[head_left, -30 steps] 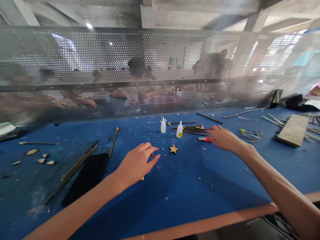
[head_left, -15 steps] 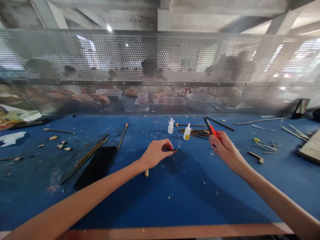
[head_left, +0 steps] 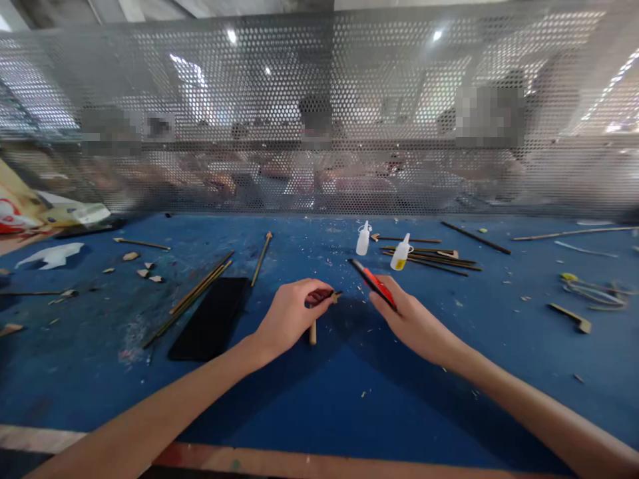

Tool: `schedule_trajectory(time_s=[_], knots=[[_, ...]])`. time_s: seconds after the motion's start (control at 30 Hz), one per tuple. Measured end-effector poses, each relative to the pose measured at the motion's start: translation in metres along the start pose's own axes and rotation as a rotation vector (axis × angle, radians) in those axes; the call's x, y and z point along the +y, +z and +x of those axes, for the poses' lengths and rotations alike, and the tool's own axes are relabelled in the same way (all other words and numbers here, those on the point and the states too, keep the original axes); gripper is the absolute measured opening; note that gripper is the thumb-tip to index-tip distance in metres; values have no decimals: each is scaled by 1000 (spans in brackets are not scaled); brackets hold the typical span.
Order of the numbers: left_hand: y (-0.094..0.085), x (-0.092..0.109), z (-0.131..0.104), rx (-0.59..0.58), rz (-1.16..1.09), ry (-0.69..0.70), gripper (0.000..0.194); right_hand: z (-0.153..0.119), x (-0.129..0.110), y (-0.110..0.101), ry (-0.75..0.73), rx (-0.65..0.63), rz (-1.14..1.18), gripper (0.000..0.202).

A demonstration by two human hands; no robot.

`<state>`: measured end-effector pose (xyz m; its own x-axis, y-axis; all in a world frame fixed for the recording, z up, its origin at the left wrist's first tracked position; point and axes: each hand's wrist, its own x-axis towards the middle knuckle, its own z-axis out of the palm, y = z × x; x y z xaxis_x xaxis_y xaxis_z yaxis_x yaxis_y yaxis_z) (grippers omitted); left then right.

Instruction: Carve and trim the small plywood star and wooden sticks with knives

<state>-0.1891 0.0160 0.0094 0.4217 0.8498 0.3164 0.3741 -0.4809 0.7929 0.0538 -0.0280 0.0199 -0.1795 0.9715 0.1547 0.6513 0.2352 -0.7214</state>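
Note:
My left hand (head_left: pixel 294 313) is closed in a pinch on a small wooden piece (head_left: pixel 336 297), its dark end showing near the fingertips. A short wooden peg (head_left: pixel 313 332) sticks out below that hand; whether it is held or lies on the table I cannot tell. To the right, my right hand (head_left: pixel 407 316) is closed around a red and black utility knife (head_left: pixel 378 287), whose tip points up and left toward the wooden piece. The knife and the piece are apart. Two white glue bottles (head_left: pixel 363 239) stand beyond the hands, one with a yellow label.
On the blue table (head_left: pixel 299 412) a black phone (head_left: pixel 210 319) lies left of my left hand. Thin brown sticks (head_left: pixel 434 258) lie behind the glue bottles and left of the phone. Wood chips (head_left: pixel 144 271) are scattered about. A perforated metal screen (head_left: pixel 319 173) closes the back, with people behind it.
My right hand has brought the knife left and closer to my left hand. The left hand keeps its pinch, with more of the wooden piece showing. The view has tilted down.

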Motion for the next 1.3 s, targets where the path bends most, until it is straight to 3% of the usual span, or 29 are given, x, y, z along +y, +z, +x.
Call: schedule_trajectory(time_s=[0.2,0.67,0.9,1.07,1.3], knots=[[4,-2,3,32,140,16,16,-8,-9,0,-53,-91,-152,52],[8,11,0,47,2,-111,16,-21,-14,12,-118,-115,-375,55],[10,18,-4,-16,-39,-200,26,-33,-28,15,-247,-57,-757,55],[11,8,-3,23,-25,-132,26,-38,-27,15,-290,-67,-898,56],[10,1,-3,27,11,-46,23,-38,-19,19,-302,-70,-878,54]])
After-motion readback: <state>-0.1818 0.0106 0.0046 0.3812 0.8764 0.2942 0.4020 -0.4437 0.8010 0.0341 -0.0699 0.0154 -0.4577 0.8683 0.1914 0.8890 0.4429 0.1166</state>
